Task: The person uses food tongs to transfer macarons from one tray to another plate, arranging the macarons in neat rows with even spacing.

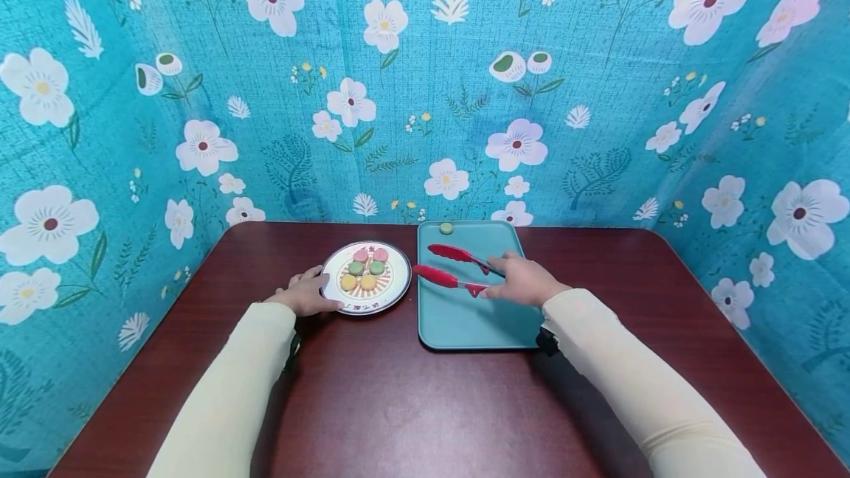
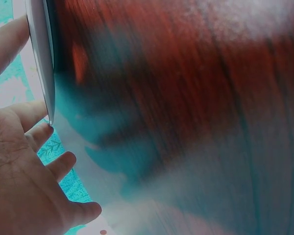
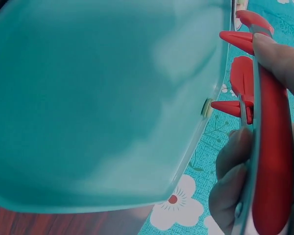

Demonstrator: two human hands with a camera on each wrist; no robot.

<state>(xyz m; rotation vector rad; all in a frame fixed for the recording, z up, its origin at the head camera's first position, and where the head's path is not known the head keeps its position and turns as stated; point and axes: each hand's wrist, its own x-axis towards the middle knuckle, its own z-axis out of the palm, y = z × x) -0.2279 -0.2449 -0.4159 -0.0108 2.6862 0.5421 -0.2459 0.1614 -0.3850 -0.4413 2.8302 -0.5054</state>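
My left hand (image 1: 307, 293) rests at the left rim of a white plate (image 1: 399, 271), thumb and fingers spread and touching its edge; the left wrist view shows the plate's rim (image 2: 43, 63) close up. On the plate lie pink, green (image 1: 377, 268) and yellow macarons (image 1: 368, 282) in pairs. With my right hand (image 1: 527, 280) I grip red-tipped tongs (image 1: 438, 276), their two arms spread apart with nothing between the tips. They hang over the left part of a teal tray (image 1: 465, 323). One greenish macaron (image 1: 446, 228) sits at the tray's far edge.
The dark reddish-brown table (image 1: 398, 411) carries the plate on the left and the tray right of it, a narrow gap between them. Blue floral cloth (image 1: 412, 94) hangs behind the table and along both sides.
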